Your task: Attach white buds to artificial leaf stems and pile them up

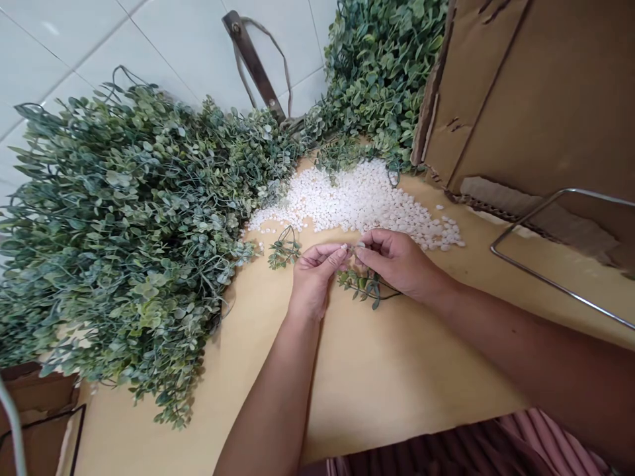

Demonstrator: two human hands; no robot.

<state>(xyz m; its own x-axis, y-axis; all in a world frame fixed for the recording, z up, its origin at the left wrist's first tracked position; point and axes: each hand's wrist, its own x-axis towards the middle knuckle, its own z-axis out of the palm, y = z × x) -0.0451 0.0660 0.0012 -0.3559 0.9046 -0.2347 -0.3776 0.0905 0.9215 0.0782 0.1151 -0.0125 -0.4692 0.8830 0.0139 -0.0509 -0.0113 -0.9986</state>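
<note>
Just in front of a heap of small white plastic pieces, my two hands meet with their fingertips close together. My left hand is closed in a pinch, a tiny white plastic piece between thumb and forefinger. My right hand is pinched too, at the pale tip of what looks like an artificial leaf sprig. The sprig's green leaves show below the fingers, and its dark stem runs under my right wrist. Fingers partly hide the point where piece and sprig meet. Another small leaf sprig lies left of my left hand.
A large pile of artificial greenery fills the left side, with more greenery at the back. Cardboard stands at right beside a bent metal wire frame. A metal strip leans by the tiled wall.
</note>
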